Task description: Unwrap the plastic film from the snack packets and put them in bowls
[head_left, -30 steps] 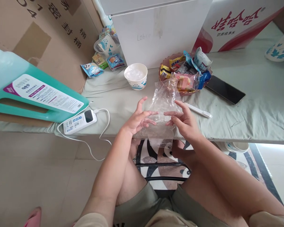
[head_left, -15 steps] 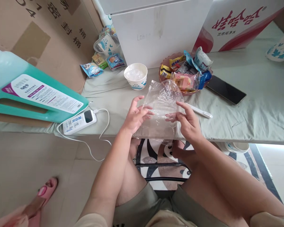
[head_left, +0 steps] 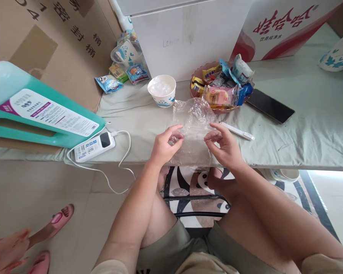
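A clear, crinkled plastic bag (head_left: 193,121) lies at the front edge of the cloth-covered table, its lower end over the edge. My left hand (head_left: 167,144) is at the bag's left side, fingers curved and apart, some of them behind or within the film. My right hand (head_left: 224,144) mirrors it at the right side, thumb and index finger apart. Behind the bag stand a paper cup (head_left: 162,91) with clear plastic in it and a pink bowl (head_left: 194,93) of wrapped snacks. A white pen-like tool (head_left: 238,131) lies right of the bag, beside my right hand.
A black phone (head_left: 271,105) lies at the right. Left are a jug of green liquid (head_left: 45,110) and a white power bank (head_left: 94,147) with a cable hanging past the edge. Boxes stand behind. Another person's pink slippers (head_left: 62,220) show at lower left.
Both hands have shifted slightly, with the fingers more curved and the thumbs lower. The view has moved a little. At lower left, the other person's feet have moved and a second slipper shows more.
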A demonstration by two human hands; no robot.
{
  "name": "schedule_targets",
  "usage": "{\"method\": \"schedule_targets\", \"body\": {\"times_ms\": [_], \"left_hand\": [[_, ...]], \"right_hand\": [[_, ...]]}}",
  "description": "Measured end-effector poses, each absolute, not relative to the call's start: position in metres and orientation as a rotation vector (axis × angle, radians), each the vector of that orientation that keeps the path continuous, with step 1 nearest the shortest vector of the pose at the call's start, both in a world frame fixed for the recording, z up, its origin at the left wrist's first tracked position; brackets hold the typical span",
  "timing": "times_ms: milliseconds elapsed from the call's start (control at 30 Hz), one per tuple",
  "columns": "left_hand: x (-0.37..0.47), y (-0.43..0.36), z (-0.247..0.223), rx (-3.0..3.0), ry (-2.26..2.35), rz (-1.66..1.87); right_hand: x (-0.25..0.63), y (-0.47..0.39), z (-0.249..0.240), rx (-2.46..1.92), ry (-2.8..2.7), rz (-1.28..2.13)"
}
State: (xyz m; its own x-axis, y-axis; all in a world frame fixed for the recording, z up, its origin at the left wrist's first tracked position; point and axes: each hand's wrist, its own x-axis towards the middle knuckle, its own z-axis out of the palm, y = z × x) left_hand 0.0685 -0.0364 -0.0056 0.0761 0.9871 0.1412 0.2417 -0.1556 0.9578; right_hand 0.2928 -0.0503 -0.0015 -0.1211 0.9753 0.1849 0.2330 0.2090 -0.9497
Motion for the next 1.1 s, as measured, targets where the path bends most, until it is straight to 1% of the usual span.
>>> {"method": "schedule_targets", "body": {"times_ms": [100, 200, 333, 433, 500, 567, 633, 700, 767, 833, 900, 1000, 1100], "left_hand": [[0.065, -0.037, -0.004, 1.664, 1.406, 1.218], [0.064, -0.035, -0.001, 1.851, 1.428, 1.242], [0.065, -0.035, 0.0, 1.981, 1.409, 1.276], [0.064, -0.038, 0.002, 2.016, 1.27, 1.306], [0.064, -0.041, 0.003, 1.948, 1.109, 1.283], [0.065, -0.045, 0.004, 1.773, 0.964, 1.246], [0.067, -0.047, 0.005, 1.525, 0.863, 1.205], [0.069, -0.048, 0.004, 1.273, 0.811, 1.115], [0.071, -0.047, 0.003, 1.093, 0.797, 0.958], [0.073, -0.044, 0.003, 1.001, 0.841, 0.809], [0.075, -0.041, 0.003, 0.941, 0.94, 0.768], [0.076, -0.034, 0.004, 0.841, 1.066, 0.888], [0.077, -0.028, 0.005, 0.783, 1.102, 0.994]], "right_hand": [[0.296, -0.049, -0.001, -1.24, -1.64, 0.875], [0.298, -0.047, -0.003, -1.304, -1.706, 0.737], [0.3, -0.044, -0.011, -1.33, -1.709, 0.433], [0.302, -0.044, -0.01, -1.253, -1.744, 0.226], [0.304, -0.047, -0.005, -1.144, -1.807, 0.206], [0.303, -0.052, 0.002, -1.05, -1.843, 0.358], [0.302, -0.057, 0.009, -1.05, -1.776, 0.687], [0.299, -0.059, 0.012, -1.107, -1.6, 1.039], [0.297, -0.058, 0.01, -1.175, -1.387, 1.249], [0.297, -0.053, 0.004, -1.223, -1.191, 1.311], [0.298, -0.046, -0.003, -1.212, -1.03, 1.337], [0.298, -0.041, -0.008, -1.147, -0.938, 1.43], [0.295, -0.042, -0.004, -1.193, -1.042, 1.602]]}}
